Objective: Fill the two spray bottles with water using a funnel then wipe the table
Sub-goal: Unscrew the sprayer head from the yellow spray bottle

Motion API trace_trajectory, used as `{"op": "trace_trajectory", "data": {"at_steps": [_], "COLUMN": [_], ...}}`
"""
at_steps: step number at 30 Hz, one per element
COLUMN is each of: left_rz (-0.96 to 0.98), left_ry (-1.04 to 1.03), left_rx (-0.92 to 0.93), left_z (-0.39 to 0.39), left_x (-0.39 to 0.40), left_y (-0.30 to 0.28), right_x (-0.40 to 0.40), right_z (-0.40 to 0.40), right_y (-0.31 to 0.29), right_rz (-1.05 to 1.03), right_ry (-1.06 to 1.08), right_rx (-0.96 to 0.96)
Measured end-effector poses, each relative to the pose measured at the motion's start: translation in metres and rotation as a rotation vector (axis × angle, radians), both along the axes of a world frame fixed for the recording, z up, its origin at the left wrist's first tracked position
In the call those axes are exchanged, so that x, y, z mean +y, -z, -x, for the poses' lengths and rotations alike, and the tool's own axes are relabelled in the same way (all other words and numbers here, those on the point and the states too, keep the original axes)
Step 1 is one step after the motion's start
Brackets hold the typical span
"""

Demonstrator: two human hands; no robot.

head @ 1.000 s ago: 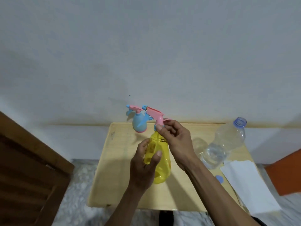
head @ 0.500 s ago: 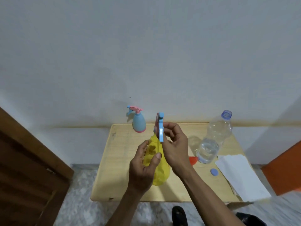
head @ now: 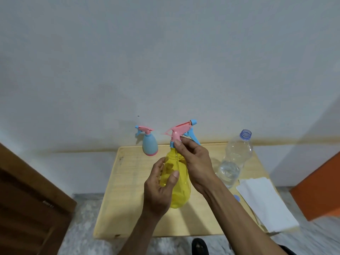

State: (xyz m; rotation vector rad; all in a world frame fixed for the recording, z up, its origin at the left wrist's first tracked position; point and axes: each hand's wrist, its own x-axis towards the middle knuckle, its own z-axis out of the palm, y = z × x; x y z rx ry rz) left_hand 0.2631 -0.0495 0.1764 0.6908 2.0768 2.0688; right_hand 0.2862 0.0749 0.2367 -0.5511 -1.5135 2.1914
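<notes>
- Yellow spray bottle (head: 177,183) sits at centre frame, held above the table (head: 128,199), its long axis running up the picture with a slight lean, base toward the lower centre and neck toward the upper centre.
- Pink trigger head (head: 181,130) caps that neck, nozzle pointing to the upper right, directly above the bottle's body along the same axis.
- Right hand (head: 196,162) comes in from the lower right; its thumb and fingertips are curled in a pinch at the blue collar just below the trigger head, so the cap lies right at the fingertips.
- Left hand (head: 160,188) wraps the bottle's middle from the left, thumb across the front, fingers behind, bracing the body.
- Judged from this, the coming move is a twist about the bottle's long axis, the right hand being the nearer to the cap; whether it is loosening or tightening cannot be told.
- Blue spray bottle (head: 149,144) stands upright at the table's far edge, upper left of the yellow one, apart from both hands.
- Clear water bottle (head: 234,159), uncapped and part full, stands right of the hands; white cloth (head: 265,203) lies at lower right.
</notes>
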Motion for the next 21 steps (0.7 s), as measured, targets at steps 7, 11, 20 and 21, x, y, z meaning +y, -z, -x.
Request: {"op": "trace_trajectory", "data": {"at_steps": [7, 11, 20, 21], "left_rz": [0.048, 0.100, 0.126, 0.129], "left_ry": [-0.009, -0.022, -0.060, -0.063], "left_rx": [0.050, 0.100, 0.129, 0.129], "left_z": [0.005, 0.007, 0.010, 0.010], "left_x": [-0.004, -0.008, -0.021, -0.023], "left_y": [-0.001, 0.001, 0.006, 0.007], "right_x": [0.001, -0.002, -0.011, -0.012], "right_z": [0.001, 0.005, 0.005, 0.005], "right_y": [-0.005, -0.004, 0.000, -0.001], "right_rz": [-0.035, -0.288, -0.613, -0.617], "right_ry": [-0.029, 0.063, 0.130, 0.139], "right_rx": [-0.016, -0.069, -0.111, -0.118]}}
